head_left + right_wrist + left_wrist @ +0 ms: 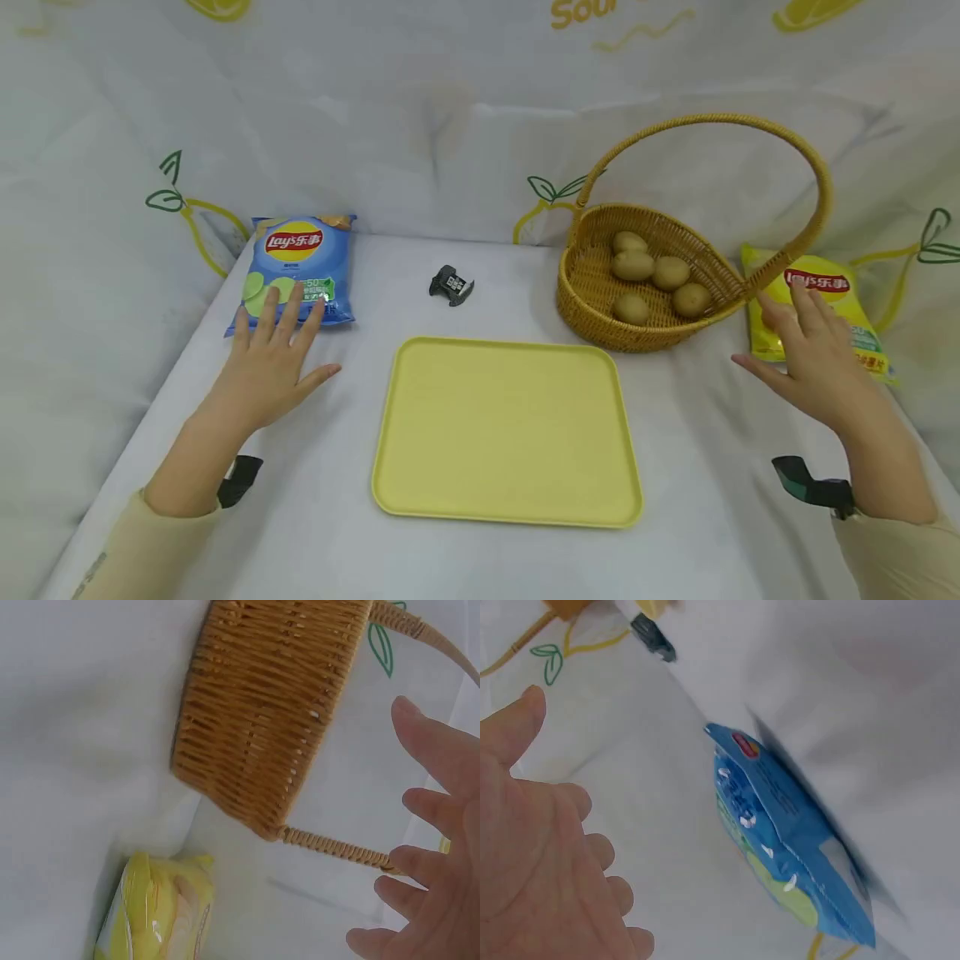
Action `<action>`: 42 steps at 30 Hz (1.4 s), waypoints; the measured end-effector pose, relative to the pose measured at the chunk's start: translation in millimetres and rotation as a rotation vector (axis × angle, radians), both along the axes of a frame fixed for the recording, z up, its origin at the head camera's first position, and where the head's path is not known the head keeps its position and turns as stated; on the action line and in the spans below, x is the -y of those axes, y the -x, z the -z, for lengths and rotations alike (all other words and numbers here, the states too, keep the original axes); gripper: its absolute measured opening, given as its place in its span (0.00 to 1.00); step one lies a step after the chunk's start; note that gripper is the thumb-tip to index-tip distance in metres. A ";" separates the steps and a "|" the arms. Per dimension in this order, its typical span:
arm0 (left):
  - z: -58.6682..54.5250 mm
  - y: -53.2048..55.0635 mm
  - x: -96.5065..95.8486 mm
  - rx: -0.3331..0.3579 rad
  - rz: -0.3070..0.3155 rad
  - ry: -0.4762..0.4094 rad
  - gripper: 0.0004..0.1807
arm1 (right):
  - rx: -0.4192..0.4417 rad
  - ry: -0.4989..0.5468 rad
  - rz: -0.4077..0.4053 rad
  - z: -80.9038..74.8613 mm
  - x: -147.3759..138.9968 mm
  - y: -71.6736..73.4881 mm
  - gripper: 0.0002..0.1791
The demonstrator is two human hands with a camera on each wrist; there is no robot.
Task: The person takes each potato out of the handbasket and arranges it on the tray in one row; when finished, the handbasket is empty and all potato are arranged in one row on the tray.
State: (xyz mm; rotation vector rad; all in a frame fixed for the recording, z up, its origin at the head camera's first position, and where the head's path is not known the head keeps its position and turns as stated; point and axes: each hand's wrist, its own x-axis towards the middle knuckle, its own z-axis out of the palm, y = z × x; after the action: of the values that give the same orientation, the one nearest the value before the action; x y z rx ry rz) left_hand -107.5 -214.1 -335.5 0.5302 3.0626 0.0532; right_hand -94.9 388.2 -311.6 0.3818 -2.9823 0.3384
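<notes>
My left hand (pixel 262 375) hovers with fingers spread, its fingertips overlapping the lower part of a blue Lay's chip bag (pixel 303 267) in the head view. The left wrist view has that blue bag (pixel 787 832) standing apart from the palm. On the other side my right hand (pixel 821 358) is spread too, holding nothing. It overlaps a yellow Lay's chip bag (pixel 768 329), and its fingertips appear near the base of the handle of a wicker basket (pixel 615 329). In the right wrist view the basket (pixel 262 705) and the yellow bag (pixel 165 907) lie beyond the fingers.
Several brown potatoes (pixel 632 265) lie in the basket, whose tall handle (pixel 705 121) arches above it. A yellow tray (pixel 506 433) lies mid-table. Behind it is a small black object with a printed label (pixel 452 285). White lemon-print cloth (pixel 450 167) hangs behind the table.
</notes>
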 end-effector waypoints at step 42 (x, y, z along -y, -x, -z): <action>48.7 -29.6 -67.2 0.374 0.128 -0.169 0.43 | 0.374 0.122 -0.040 19.5 81.3 114.5 0.23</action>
State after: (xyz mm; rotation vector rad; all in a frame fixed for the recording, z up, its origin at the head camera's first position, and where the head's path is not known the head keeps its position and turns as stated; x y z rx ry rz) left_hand -77.9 -146.9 -384.2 0.6409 2.6681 0.3653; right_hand -209.4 306.9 -331.1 0.4054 -3.2938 0.6607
